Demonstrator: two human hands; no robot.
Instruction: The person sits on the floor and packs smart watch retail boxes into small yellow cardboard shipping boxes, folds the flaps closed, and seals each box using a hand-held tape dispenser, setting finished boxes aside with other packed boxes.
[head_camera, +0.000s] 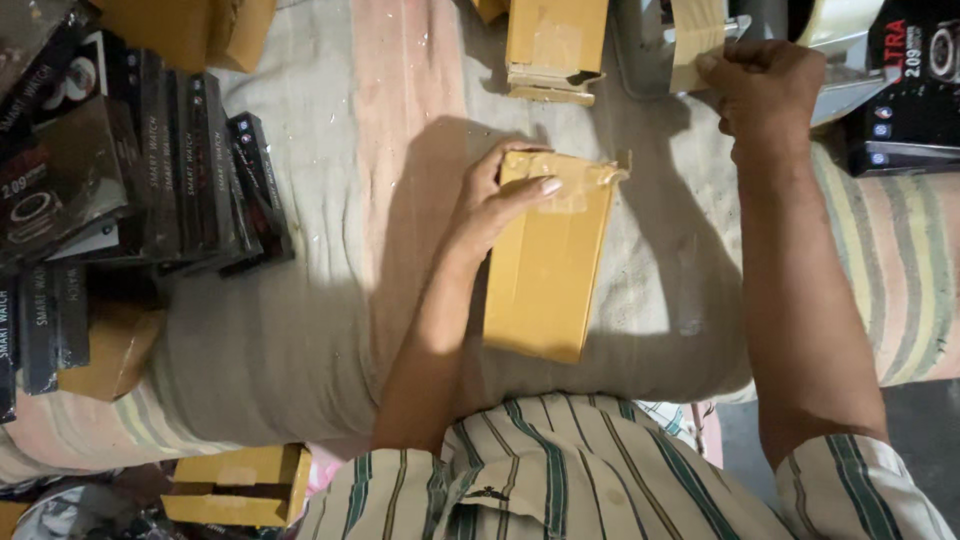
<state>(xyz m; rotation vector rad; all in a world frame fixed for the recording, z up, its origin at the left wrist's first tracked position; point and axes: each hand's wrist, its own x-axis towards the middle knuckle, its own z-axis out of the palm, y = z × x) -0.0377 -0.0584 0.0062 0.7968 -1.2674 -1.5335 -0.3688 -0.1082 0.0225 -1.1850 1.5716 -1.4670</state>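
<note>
A flat yellow-brown cardboard box (548, 268) lies on a striped cloth-covered surface (330, 200) in front of me. My left hand (497, 195) rests on the box's far end, thumb pressing down the taped flap. My right hand (762, 88) is farther away at the upper right, fingers closed on a strip of brown tape (697, 38) drawn from a tape roll (838, 22) in a grey dispenser.
Several black boxed products (130, 160) are stacked at the left, and another black box (912, 90) sits at the far right. More cardboard boxes lie at the top (553, 48) and at the lower left (240, 485). My striped shirt fills the bottom.
</note>
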